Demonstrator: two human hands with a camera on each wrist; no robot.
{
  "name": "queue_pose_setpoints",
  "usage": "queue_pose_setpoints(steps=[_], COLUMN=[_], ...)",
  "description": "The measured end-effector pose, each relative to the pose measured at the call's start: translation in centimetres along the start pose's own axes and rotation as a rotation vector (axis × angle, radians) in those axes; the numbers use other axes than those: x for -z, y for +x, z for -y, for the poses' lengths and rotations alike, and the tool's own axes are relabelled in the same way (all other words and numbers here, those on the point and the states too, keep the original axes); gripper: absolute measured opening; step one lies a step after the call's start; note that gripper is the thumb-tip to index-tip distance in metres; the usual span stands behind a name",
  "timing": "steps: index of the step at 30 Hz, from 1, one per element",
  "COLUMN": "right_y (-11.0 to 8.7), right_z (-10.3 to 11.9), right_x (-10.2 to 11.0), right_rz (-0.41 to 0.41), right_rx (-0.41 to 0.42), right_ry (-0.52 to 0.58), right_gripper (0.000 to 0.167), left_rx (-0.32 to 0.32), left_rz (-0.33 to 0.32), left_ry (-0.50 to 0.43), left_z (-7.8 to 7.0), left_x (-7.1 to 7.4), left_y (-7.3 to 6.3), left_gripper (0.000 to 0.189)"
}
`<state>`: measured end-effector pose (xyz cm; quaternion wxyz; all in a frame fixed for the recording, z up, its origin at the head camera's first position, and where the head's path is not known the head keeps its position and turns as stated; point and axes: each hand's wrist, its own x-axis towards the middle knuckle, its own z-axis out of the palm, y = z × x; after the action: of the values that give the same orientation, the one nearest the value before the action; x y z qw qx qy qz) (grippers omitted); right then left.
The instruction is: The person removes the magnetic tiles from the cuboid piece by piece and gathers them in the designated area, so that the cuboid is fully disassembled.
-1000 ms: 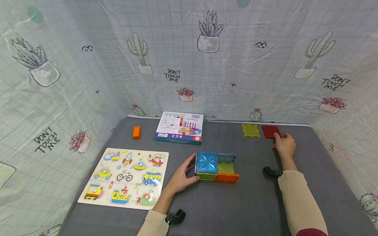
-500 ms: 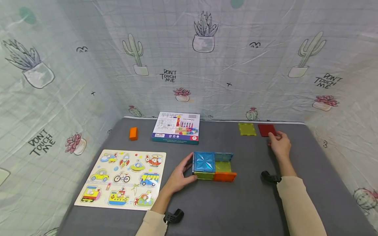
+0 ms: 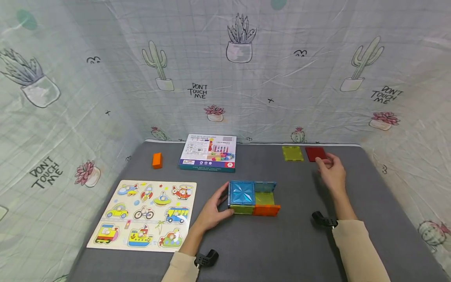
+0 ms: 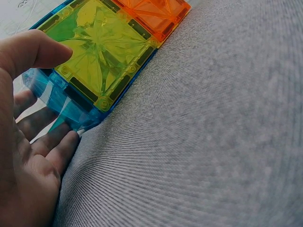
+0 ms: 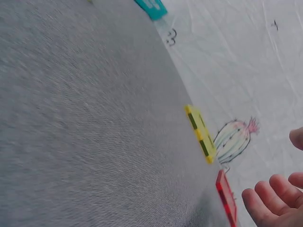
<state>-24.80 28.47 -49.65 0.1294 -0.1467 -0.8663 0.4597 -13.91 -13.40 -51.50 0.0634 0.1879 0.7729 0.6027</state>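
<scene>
My left hand (image 3: 212,210) holds the left end of a small structure of see-through magnetic tiles. Its thumb lies against the yellow-green front tile (image 4: 102,47), while the other fingers reach along the blue side tile (image 4: 61,97). A blue tile (image 3: 242,192) roofs the left half of the structure. Its right half has no roof, with an orange tile (image 3: 266,210) in front and a yellow-green base (image 3: 264,197). At the back right, my right hand (image 3: 332,171) hovers beside a flat red tile (image 3: 315,153). In the right wrist view its loosely bent fingers hold nothing.
A yellow tile (image 3: 293,153) lies left of the red one. Further left are a boxed toy set (image 3: 208,152) and an orange block (image 3: 157,160). A wooden vehicle puzzle board (image 3: 142,215) lies at the left. A patterned curtain (image 3: 267,78) surrounds the grey table (image 3: 264,250).
The head view has turned slightly to the right. My right hand's fingers have spread and come up off the red tile, which stays in place. My left hand keeps its hold on the structure.
</scene>
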Motion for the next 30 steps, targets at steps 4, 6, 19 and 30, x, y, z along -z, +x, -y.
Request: queue_pose_setpoints(steps=[4,6,19,30], right_y=[-1.3,-1.9,-5.4,-7.8], right_z=[0.5,0.8,1.6,1.4], right_x=[0.2,0.2,0.5,-0.1], right_rz=[0.019,0.031,0.119,0.158], right_rx=[0.057,0.079,0.218,0.365], right_ry=[-0.002,-0.001,-0.02,-0.007], right_gripper=[0.069,0.068,0.066,0.059], left_rx=[0.013,0.018,0.013,-0.019], left_rz=[0.005,0.006,-0.002,0.001], left_ry=[-0.005,-0.008,-0.006,-0.008], left_z=[0.0,-0.1,0.0,0.0], left_x=[0.0,0.0,0.0,0.0], left_y=[0.0,0.0,0.0,0.2], left_gripper=[0.086,0.085,0.085,0.087])
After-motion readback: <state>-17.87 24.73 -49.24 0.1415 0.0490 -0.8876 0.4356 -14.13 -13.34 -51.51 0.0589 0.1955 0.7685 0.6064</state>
